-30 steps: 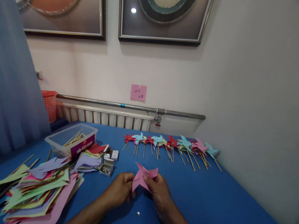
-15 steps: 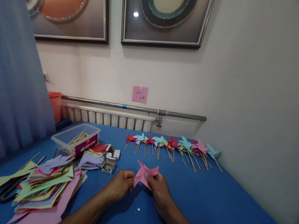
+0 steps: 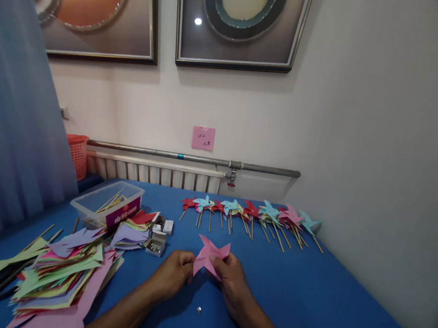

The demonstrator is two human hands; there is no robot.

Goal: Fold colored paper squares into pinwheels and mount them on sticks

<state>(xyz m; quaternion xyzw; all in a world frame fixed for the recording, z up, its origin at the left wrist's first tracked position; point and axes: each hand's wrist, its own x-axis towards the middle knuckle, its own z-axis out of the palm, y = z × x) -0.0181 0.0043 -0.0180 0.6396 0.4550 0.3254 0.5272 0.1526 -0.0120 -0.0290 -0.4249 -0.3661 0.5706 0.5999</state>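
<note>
A pink paper pinwheel (image 3: 206, 254) with its blades folded in is held up over the blue table. My right hand (image 3: 234, 284) grips it from the right, the thumb pressed on its middle and the other fingers behind. At its left blade, my left hand (image 3: 174, 274) is closed with curled fingers pinching the edge; the fingertips are partly hidden. Below the pinwheel, between my forearms, lies a small shiny thumbtack (image 3: 199, 310).
Finished pinwheels (image 3: 251, 212) on sticks lie along the table's back. To the left are stacked coloured paper (image 3: 62, 273), black-handled scissors (image 3: 1, 283), a clear plastic box (image 3: 86, 209) of sticks, and a small open carton (image 3: 155, 245) of tacks. A blue curtain (image 3: 21, 118) hangs at left.
The view has shifted slightly, so everything sits a little further left. Both hands keep the same hold on the pink pinwheel, which is almost unmoved.
</note>
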